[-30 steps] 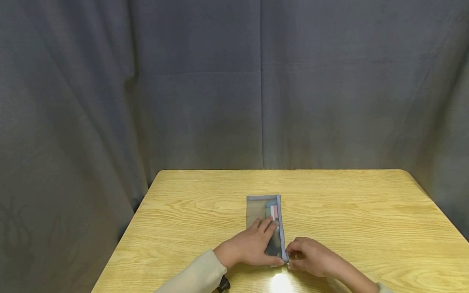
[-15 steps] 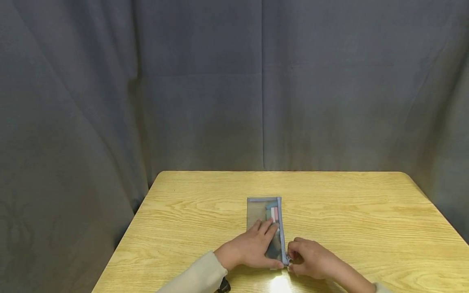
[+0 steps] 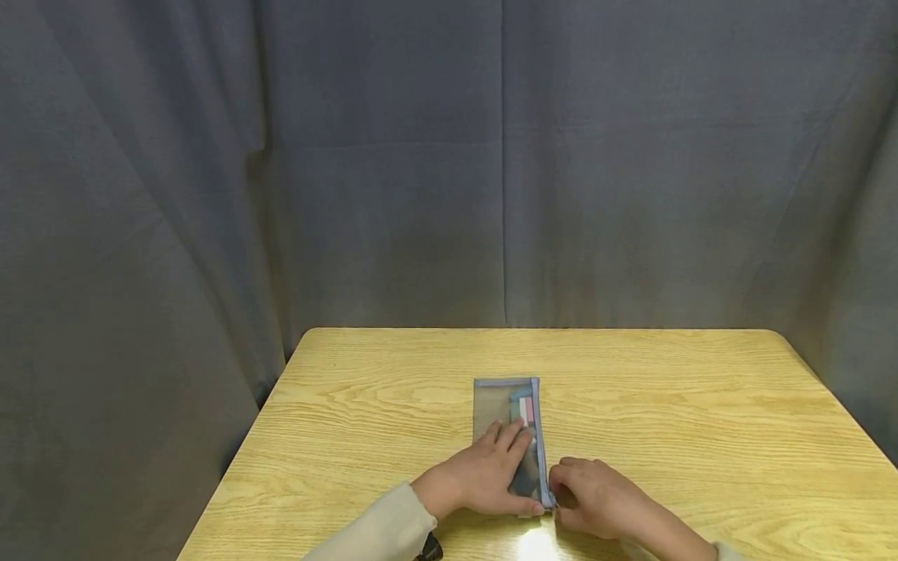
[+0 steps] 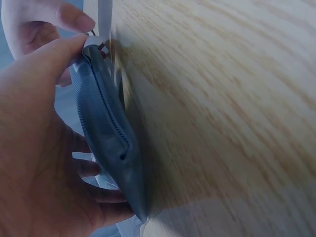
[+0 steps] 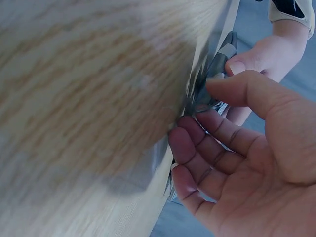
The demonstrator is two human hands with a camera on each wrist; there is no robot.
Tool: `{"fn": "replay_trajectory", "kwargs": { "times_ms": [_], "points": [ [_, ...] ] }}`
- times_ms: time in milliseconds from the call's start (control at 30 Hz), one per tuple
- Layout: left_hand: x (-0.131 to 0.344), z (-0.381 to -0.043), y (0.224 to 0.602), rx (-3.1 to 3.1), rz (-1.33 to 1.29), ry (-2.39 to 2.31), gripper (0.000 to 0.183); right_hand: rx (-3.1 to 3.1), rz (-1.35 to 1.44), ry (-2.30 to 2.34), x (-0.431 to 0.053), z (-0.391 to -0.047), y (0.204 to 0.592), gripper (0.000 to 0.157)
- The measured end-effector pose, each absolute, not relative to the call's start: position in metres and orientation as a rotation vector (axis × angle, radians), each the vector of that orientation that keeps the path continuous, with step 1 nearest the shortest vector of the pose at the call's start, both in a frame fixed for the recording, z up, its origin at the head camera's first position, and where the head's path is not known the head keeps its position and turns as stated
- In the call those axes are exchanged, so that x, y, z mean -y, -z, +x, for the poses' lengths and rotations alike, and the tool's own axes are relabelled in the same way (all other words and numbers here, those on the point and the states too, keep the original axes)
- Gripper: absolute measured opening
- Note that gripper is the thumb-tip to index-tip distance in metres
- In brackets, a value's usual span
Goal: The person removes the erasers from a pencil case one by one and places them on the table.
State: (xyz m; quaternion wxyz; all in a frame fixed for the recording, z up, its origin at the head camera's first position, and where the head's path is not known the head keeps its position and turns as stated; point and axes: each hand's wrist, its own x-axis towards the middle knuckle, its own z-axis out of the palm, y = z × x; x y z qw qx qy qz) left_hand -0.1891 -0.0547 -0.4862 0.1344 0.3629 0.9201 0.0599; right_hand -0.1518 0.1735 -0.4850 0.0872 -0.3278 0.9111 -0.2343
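Observation:
A see-through pouch (image 3: 489, 403) with blue-grey zipper trim lies flat on the table, its zipper side to the right. Inside it show a pink-and-white block (image 3: 526, 410) and a bluish item. My left hand (image 3: 480, 477) rests on the pouch with fingers spread, its thumb by the near zipper corner. At that corner, my right hand (image 3: 603, 499) pinches the small zipper pull between thumb and forefinger, the other fingers loosely bent. Close up in the left wrist view, the zipper (image 4: 109, 108) runs along the pouch's edge with its teeth together. Fingers partly hide the pull.
The wood-grain table (image 3: 701, 421) extends to both sides and behind the pouch. A grey curtain (image 3: 393, 171) hangs beyond its far edge and at the sides. A small black object (image 3: 429, 548) shows by the left sleeve.
The right fingers have shifted slightly at the zipper's near end, closing over the pull that showed between them. The left hand and pouch keep their places, apart from a slight camera shift.

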Motion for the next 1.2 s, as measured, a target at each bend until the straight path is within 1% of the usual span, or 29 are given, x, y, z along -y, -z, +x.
{"fn": "replay_trajectory", "kwargs": {
  "times_ms": [333,533,767,933,1067,1200],
  "points": [
    [0.054,-0.1889,0.4871,-2.663,1.052,-0.171,0.106,-2.707,-1.051,0.743,-0.1744,-0.1528,0.4874,0.016],
    [0.0541,-0.1895,0.4884,-2.664,1.066,-0.157,0.107,-2.66,-1.008,0.754,-0.1753,-0.1548,0.4882,0.024],
    [0.0538,-0.1886,0.4878,-2.657,1.049,-0.16,0.107,-2.679,-1.035,0.807,-0.1711,-0.1555,0.4888,0.015],
    [0.0538,-0.1881,0.4872,-2.651,1.039,-0.163,0.106,-2.74,-1.063,0.779,-0.1736,-0.1565,0.4887,0.005],
    [0.0543,-0.1882,0.4869,-2.644,1.034,-0.169,0.106,-2.737,-1.071,0.801,-0.1741,-0.1571,0.488,0.004],
    [0.0548,-0.1883,0.4862,-2.638,1.025,-0.178,0.106,-2.718,-1.073,0.831,-0.1734,-0.1572,0.4876,0.006]
  ]
}}
